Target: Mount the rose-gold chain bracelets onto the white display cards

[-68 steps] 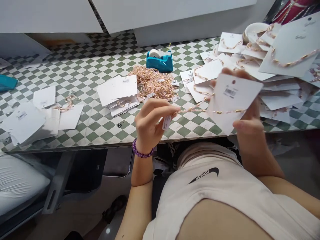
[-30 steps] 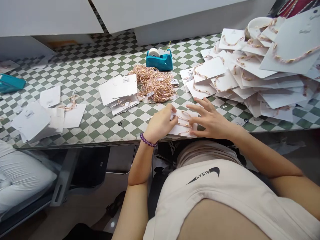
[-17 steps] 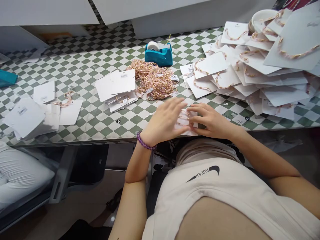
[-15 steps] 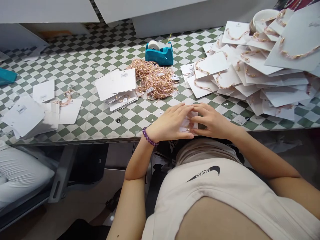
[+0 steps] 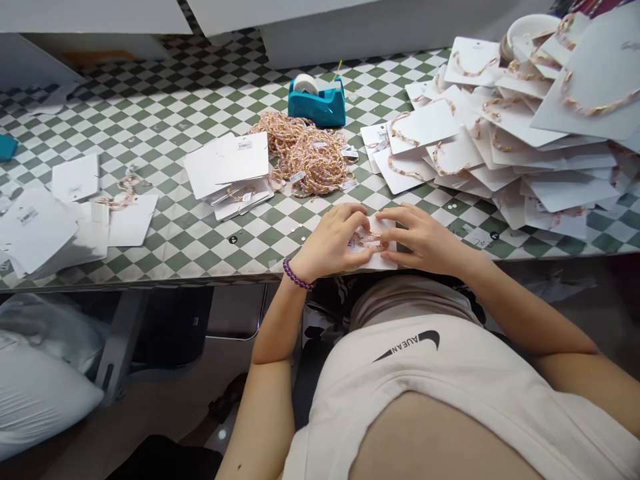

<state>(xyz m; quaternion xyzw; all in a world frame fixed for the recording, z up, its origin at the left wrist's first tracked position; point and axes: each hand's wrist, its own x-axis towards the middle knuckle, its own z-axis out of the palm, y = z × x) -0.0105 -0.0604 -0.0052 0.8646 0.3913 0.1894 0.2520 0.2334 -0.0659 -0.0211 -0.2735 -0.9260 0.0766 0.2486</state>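
A small white card (image 5: 376,261) lies at the table's front edge beneath both hands. On it rests a pink-and-gold beaded strand (image 5: 369,238), partly hidden by fingers. My left hand (image 5: 337,239), with a purple bead bracelet at the wrist, curls its fingers and thumb around the left part of the strand. From the other side, my right hand (image 5: 420,240) has its fingertips closed on the strand's right end, its index finger stretched over the card's top edge. Behind the hands sits a heap of similar beaded strands (image 5: 313,160) with small tags.
A teal tape dispenser (image 5: 317,107) stands behind the heap. White cards (image 5: 227,163) are stacked left of it, and more cards (image 5: 37,227) lie at far left. Carded strands (image 5: 505,133) pile up at right beside a white bowl (image 5: 533,28). The checkered tabletop (image 5: 200,257) ends just before my body.
My hands have drawn apart slightly and the left fingers have curled. More of the card and the beaded strand now shows between them. The view has shifted a little.
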